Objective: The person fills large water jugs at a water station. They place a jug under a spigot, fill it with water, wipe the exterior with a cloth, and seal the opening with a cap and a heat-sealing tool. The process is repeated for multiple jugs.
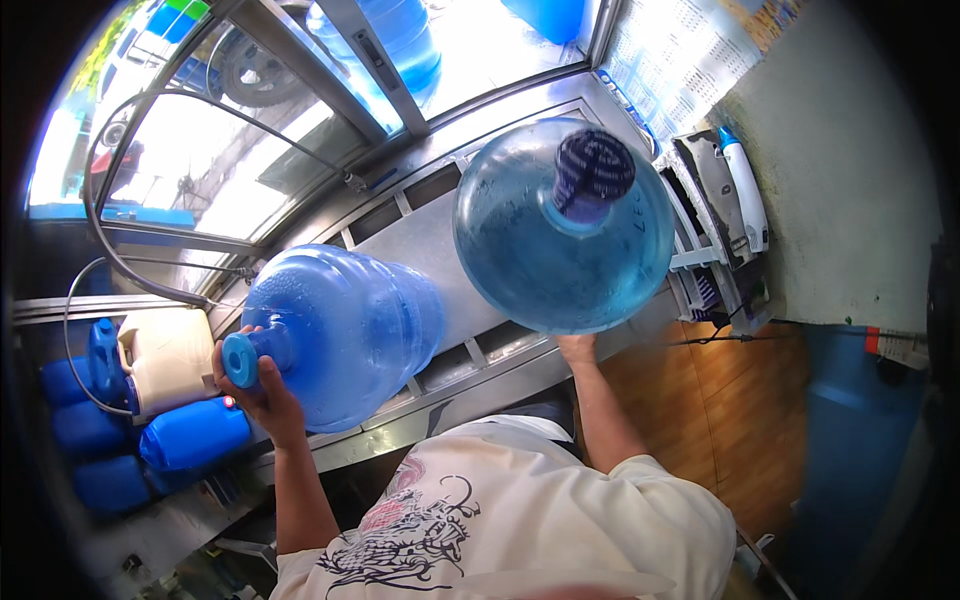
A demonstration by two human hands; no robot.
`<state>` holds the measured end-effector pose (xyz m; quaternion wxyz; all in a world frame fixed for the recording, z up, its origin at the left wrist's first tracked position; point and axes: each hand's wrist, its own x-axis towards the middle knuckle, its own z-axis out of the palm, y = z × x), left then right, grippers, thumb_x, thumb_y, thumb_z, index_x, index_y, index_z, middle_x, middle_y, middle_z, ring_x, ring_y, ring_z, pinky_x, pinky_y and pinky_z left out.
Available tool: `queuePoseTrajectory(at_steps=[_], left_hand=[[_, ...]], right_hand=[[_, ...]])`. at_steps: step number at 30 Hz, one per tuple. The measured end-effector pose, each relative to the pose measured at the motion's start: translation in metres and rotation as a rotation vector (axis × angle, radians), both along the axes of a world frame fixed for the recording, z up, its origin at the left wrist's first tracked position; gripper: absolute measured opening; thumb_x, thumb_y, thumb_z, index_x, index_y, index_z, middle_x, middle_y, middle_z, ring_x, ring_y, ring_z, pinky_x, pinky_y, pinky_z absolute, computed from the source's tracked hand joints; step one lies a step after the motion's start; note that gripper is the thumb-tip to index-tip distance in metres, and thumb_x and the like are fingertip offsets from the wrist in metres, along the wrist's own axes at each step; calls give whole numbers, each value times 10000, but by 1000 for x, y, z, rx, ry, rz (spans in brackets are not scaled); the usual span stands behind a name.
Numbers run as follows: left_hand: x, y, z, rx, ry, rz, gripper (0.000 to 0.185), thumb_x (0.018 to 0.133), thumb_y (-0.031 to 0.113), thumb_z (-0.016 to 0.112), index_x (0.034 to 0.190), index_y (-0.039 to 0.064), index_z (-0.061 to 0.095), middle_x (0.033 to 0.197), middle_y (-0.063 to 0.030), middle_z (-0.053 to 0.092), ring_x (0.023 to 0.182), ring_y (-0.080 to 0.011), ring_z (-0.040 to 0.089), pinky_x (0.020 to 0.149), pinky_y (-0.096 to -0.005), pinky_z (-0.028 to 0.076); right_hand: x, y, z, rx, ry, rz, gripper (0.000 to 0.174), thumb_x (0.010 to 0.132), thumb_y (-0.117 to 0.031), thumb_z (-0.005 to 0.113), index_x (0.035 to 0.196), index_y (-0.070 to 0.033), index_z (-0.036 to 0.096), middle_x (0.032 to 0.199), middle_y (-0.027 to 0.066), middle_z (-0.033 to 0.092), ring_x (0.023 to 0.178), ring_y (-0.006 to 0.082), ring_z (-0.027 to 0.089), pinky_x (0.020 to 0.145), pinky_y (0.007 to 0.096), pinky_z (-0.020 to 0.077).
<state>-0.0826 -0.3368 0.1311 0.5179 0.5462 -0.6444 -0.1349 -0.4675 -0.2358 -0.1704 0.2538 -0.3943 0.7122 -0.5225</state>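
Note:
My left hand (262, 390) is wrapped around the neck of a tilted blue plastic water jug (352, 330), just behind its light-blue cap (241, 360). To its right, a larger, rounder-looking clear-blue water jug (525, 255) stands on the metal counter, its neck facing up toward me. A dark striped knit cover (596, 165) sits over its top, and its shoulder bears handwriting. My right hand (576, 346) reaches to the near lower side of this jug. The jug hides its fingers, so their grip cannot be seen.
The stainless-steel counter (405, 240) has slotted edges and runs below a sliding glass window (375, 67). A hose (91, 172) loops at left, above a cream jerrycan (169, 360) and several blue ones (196, 433). A wall rack (705, 217) holds a white-and-blue bottle (746, 195).

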Motion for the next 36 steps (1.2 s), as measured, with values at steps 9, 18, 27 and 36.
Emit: queuePoseTrajectory(at_steps=[9,18,27,36], left_hand=[[7,-6,-1,24,32,126,591,980,314,597,1419,52,301,1295,-203,524,1174,-278,528,1042,-428,414],[7,-11,-5,37,15,135,661,965,415,593,1425,56,283,1271,-192,535,1152,-288,537,1036,-446,411],[-12,-5,14,-141,-288,194,914,912,705,461,1460,6,242,1432,-221,387,1315,-348,413,1111,-477,332],[-231,-120,14,-177,-342,-409,1121,652,465,862,1505,20,288,1478,-236,414,1374,-379,407,1116,-484,344]], right_hand=[[-19,-86,10,47,136,-106,1399,523,-515,931,1491,28,79,1475,294,279,1350,417,353,1125,500,328],[-40,-201,19,75,85,-153,1531,527,-611,883,1523,21,-93,1573,317,57,1484,422,91,1215,485,174],[-58,-231,21,123,54,-75,1546,530,-635,871,1518,16,-124,1578,317,30,1483,432,82,1215,489,166],[-68,-229,29,132,20,10,1545,566,-639,853,1494,24,-190,1556,369,-27,1476,472,31,1211,507,140]])
